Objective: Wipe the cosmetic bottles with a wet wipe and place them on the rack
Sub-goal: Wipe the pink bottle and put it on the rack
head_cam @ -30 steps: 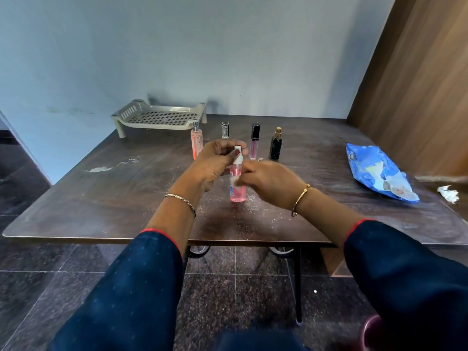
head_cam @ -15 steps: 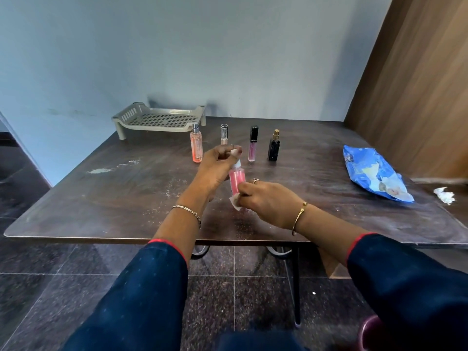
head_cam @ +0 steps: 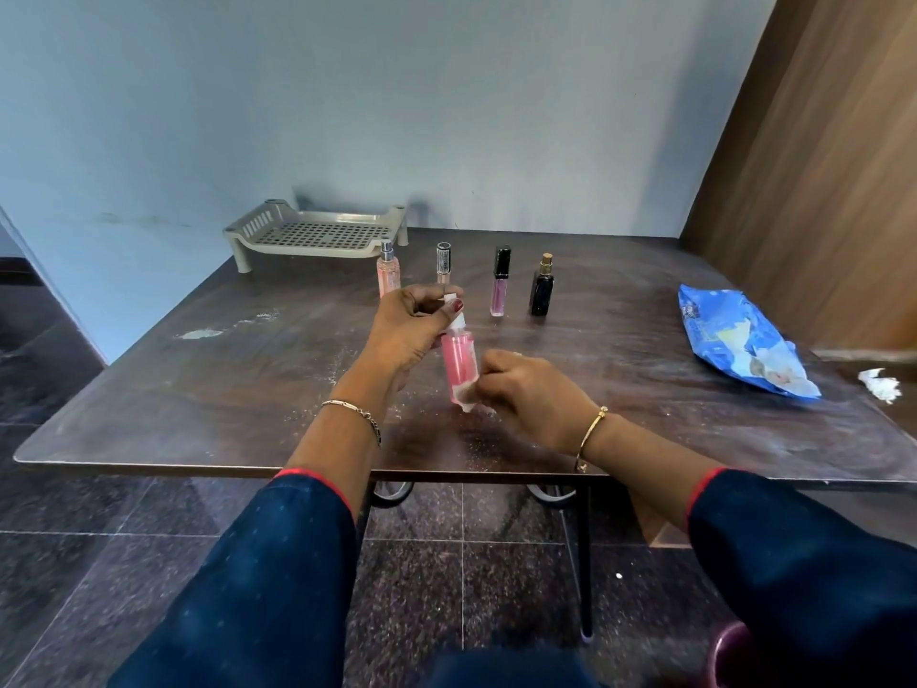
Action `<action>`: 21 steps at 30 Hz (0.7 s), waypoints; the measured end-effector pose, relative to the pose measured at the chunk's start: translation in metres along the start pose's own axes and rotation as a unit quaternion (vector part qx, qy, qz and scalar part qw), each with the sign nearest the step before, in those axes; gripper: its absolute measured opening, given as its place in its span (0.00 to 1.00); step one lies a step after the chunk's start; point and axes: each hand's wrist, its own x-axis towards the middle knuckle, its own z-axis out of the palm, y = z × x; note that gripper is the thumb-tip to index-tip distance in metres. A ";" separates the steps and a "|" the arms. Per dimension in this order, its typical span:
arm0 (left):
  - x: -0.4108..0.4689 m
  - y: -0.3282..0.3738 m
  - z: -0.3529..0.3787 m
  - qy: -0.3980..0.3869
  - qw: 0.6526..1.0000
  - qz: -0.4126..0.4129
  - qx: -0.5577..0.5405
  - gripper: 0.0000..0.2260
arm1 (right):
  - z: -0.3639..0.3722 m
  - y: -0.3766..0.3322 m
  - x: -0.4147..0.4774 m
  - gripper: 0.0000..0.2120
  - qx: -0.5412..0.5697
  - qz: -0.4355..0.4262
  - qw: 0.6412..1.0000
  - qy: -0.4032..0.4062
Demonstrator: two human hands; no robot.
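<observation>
My left hand point(head_cam: 407, 330) grips the white spray top of a pink bottle point(head_cam: 459, 362) and holds it lifted and tilted above the table point(head_cam: 198, 389). At the bottle's base my right hand point(head_cam: 531, 394) pinches a white wet wipe point(head_cam: 466, 397) against it. Behind my hands stand a peach spray bottle point(head_cam: 387, 273), a clear tube with a silver cap point(head_cam: 443, 263), a pink gloss tube with a black cap point(head_cam: 499, 288) and a black bottle with a gold top point(head_cam: 542, 288). The beige slotted rack point(head_cam: 317, 235) sits at the table's back left with nothing on it.
A blue wet-wipe pack point(head_cam: 739, 340) lies at the table's right side. A crumpled white wipe point(head_cam: 881, 384) rests near the right edge. A wooden panel point(head_cam: 818, 166) rises on the right, and a blue wall point(head_cam: 347, 101) stands behind. White dust marks the tabletop.
The pink bottle was lifted off the table and tilted. My right hand slid with the wipe from the bottle's upper part down to its base.
</observation>
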 end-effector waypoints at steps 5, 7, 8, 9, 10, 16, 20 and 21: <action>0.000 0.000 -0.001 -0.004 1.000 0.001 -0.005 0.07 | -0.010 0.002 0.017 0.07 -0.065 -0.042 0.996 -0.037; 0.000 0.002 -0.001 -0.015 1.000 -0.002 -0.017 0.07 | -0.017 0.003 0.026 0.08 -0.056 -0.025 0.998 0.020; -0.001 0.002 -0.002 -0.020 1.000 -0.002 -0.016 0.07 | -0.019 0.005 0.030 0.08 -0.047 -0.009 0.998 0.051; -0.001 0.003 -0.002 -0.024 1.000 -0.001 -0.012 0.07 | -0.020 0.005 0.034 0.09 -0.036 0.009 0.996 0.076; -0.001 0.003 -0.003 -0.025 1.000 0.002 -0.008 0.07 | -0.020 0.006 0.035 0.10 -0.022 0.027 0.995 0.092; -0.001 0.002 -0.007 -0.017 0.999 -0.008 -0.030 0.09 | -0.004 0.000 0.015 0.09 0.026 0.027 0.999 0.021; -0.002 0.003 -0.004 -0.037 0.999 -0.008 -0.031 0.08 | -0.008 0.001 0.013 0.07 -0.013 -0.007 0.999 -0.049; -0.002 0.003 -0.003 -0.044 0.998 -0.007 -0.034 0.08 | -0.011 0.003 0.015 0.07 -0.022 -0.011 0.999 -0.049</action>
